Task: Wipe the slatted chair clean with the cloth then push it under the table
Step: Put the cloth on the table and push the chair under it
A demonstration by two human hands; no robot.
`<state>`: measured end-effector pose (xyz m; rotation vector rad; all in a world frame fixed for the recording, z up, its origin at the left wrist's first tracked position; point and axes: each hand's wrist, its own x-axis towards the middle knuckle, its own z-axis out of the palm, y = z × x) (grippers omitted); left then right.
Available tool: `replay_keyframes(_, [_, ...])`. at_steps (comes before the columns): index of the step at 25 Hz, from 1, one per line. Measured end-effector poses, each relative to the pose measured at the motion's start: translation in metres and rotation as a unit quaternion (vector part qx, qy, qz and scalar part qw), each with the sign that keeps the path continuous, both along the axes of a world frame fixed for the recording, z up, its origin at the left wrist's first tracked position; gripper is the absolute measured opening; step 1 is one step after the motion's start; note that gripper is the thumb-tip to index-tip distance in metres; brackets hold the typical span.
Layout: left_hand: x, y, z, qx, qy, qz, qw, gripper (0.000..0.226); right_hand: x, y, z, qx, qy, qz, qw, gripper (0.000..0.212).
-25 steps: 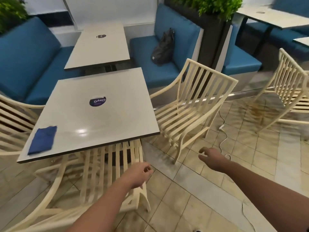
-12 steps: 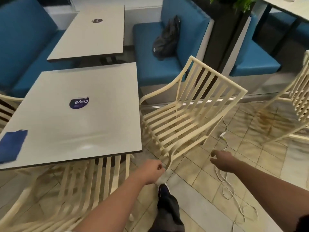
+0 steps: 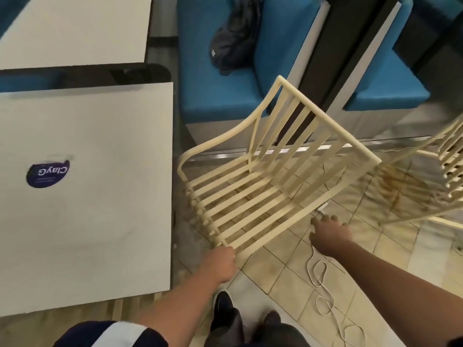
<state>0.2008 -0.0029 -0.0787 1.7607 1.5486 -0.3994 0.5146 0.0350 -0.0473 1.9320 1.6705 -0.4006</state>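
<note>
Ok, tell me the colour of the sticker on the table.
Dark purple-blue sticker with pale lettering, on the table; head view.

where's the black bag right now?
In the head view, the black bag lies top centre on the blue bench seat, leaning against the backrest, behind the slatted chair and right of the far table.

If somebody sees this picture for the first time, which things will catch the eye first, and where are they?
The cream slatted chair fills the middle, beside the white table at the left. The left hand is closed at the front corner of its seat, and the right hand reaches toward the seat's right edge. Behind, a dark bag lies on the blue bench.
</note>
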Motion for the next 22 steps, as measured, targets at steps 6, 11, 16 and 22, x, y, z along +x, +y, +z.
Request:
replay_keyframes(6, [0.044, 0.049, -0.060, -0.011, 0.038, -0.017, 0.999, 0.060, 0.037, 0.110, -0.022, 0.008, -0.088, 0.136, 0.987, 0.064])
replay_keyframes(11, [0.080, 0.061, -0.114, -0.048, 0.053, -0.103, 0.992, 0.047, 0.085, 0.152, -0.065, -0.073, -0.206, 0.179, 0.959, 0.065])
replay_keyframes(16, [0.079, 0.070, -0.124, -0.115, 0.017, -0.144, 0.983, 0.048, 0.123, 0.169, -0.069, -0.071, -0.234, 0.208, 0.947, 0.051])
replay_keyframes(22, [0.027, 0.101, -0.121, -0.122, 0.057, -0.129, 0.982, 0.051, 0.106, 0.173, -0.067, -0.053, -0.177, 0.259, 0.948, 0.042])
